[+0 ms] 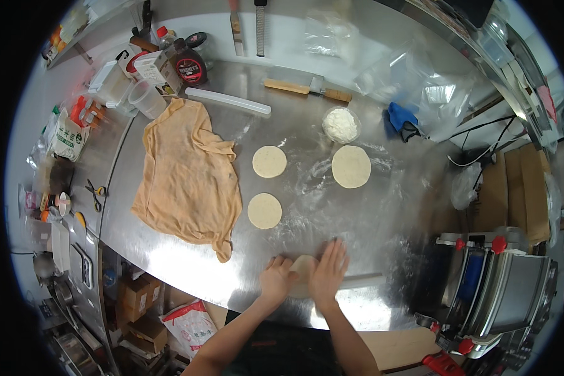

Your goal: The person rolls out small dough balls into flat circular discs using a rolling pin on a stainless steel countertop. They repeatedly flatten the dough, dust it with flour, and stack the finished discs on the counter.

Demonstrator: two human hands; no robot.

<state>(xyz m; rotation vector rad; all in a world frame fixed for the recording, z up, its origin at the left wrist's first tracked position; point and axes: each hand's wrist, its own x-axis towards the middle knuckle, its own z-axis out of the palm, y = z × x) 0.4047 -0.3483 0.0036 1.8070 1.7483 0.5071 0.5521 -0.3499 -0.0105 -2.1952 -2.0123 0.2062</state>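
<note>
A pale dough piece (301,272) lies on the steel table near its front edge, between my two hands. My left hand (277,278) touches its left side with curled fingers; whether it pinches the dough is hidden. Against the right side rests my right hand (328,273), fingers stretched forward and thumb on the dough. A whitish rod (364,281), perhaps a rolling pin, extends to the right from beside my right hand. Farther back lie three flat dough rounds: one small (269,161), another small (264,211), and a larger one (351,167).
A tub of white powder (340,124) stands behind the larger round. An orange-tan cloth (188,178) is spread at left, below a white rod (228,101). Wooden-handled tools (305,88) lie at the back. A roller machine (503,291) stands at right; scissors (95,193) lie far left.
</note>
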